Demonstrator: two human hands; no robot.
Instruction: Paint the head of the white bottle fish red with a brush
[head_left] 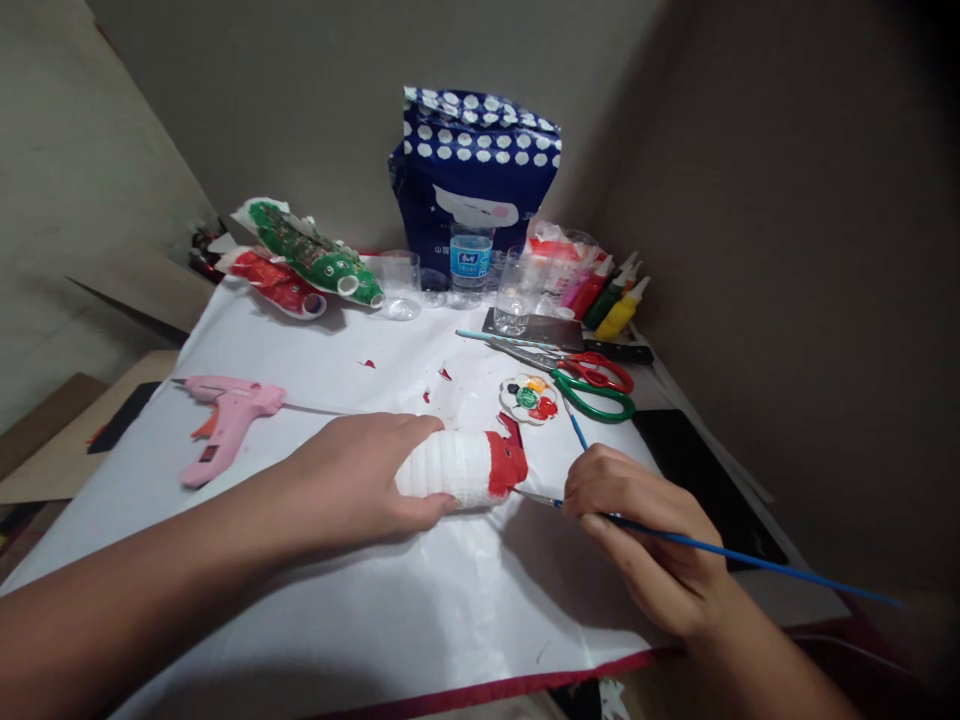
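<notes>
A white ribbed cylinder-like piece [454, 467] lies on the white-covered table, its right end coated in red paint. My left hand [382, 475] is wrapped round its left end. Between the fingers of my right hand [645, 530] is a blue paintbrush [712, 546], whose tip touches the lower edge of the red area. Just behind the piece sits a flower-shaped palette [529, 399] with green, red, orange and black paint. A second blue brush [577, 426] leans from the palette toward my right hand.
A pink glue gun [232, 415] lies at left. Red [285, 285] and green [307, 250] fish stand behind it. Scissors [596, 395], a knife [619, 351], clear cups [514, 290], paint bottles [619, 310] and a blue bag [476, 170] are at the back. A black panel [705, 485] lies at right.
</notes>
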